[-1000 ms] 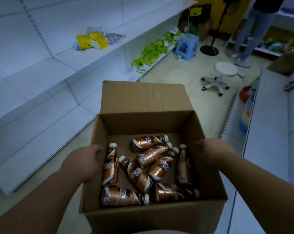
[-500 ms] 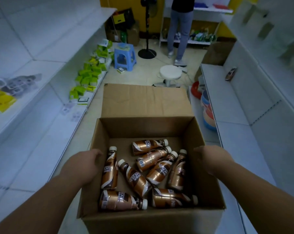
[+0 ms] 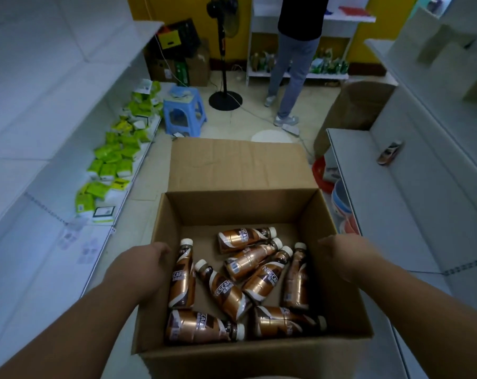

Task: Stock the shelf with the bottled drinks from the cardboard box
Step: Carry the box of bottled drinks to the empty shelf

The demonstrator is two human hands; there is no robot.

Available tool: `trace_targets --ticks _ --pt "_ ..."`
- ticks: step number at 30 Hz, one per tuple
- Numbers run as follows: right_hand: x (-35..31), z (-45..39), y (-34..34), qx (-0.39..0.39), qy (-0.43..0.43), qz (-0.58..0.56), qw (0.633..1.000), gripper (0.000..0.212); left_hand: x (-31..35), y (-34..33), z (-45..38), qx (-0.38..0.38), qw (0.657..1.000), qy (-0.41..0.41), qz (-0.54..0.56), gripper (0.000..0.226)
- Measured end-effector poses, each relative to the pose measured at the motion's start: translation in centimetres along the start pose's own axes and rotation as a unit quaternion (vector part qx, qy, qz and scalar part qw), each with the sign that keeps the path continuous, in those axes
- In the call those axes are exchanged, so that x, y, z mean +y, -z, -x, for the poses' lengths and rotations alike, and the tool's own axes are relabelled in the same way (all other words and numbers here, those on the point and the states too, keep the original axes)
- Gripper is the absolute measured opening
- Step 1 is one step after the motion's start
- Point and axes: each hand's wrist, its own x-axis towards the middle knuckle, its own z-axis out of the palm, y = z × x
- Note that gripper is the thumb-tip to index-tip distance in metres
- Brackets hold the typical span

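I carry an open cardboard box (image 3: 240, 212) in front of me, its far flap standing up. Several brown bottled drinks (image 3: 233, 295) with white caps lie jumbled on its bottom. My left hand (image 3: 138, 266) grips the box's left wall, fingers curled over the rim. My right hand (image 3: 346, 255) grips the right wall the same way. White shelves run along both sides: the left shelf (image 3: 40, 269) and the right shelf (image 3: 390, 214).
Green packets (image 3: 114, 160) lie along the left bottom shelf. A blue stool (image 3: 184, 110), a standing fan (image 3: 223, 50) and a person (image 3: 294, 64) are ahead in the aisle. One lone bottle (image 3: 390, 155) lies on the right shelf; coloured basins (image 3: 341, 203) sit below it.
My view has swung from the left shelving round to straight down the aisle, carrying the box with it. Both hands keep their grip on the box walls. The bottles shifted slightly.
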Motion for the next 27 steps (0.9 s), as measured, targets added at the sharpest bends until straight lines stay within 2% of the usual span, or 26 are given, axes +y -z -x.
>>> trace_targets --ticks 7,13,21,27 --pt "-0.4 -13.3 8.0 -0.02 -0.069 -0.043 0.996 0.035 3.7 7.1 -21.9 0.0 0.994 -0.096 -0.047 0.043" --pt "4.1 -22.7 13.8 -0.011 -0.163 -0.139 0.977 0.038 11.5 12.5 -36.7 -0.006 0.983 -0.161 -0.089 0.048" --pt "14.0 -36.9 18.8 0.001 -0.189 -0.194 0.963 0.036 25.0 15.1 -52.5 -0.008 0.975 -0.194 -0.113 0.046" --pt "18.8 -43.0 22.3 -0.005 -0.241 -0.228 0.943 0.041 32.9 18.5 -61.4 -0.011 0.957 -0.257 -0.133 0.041"
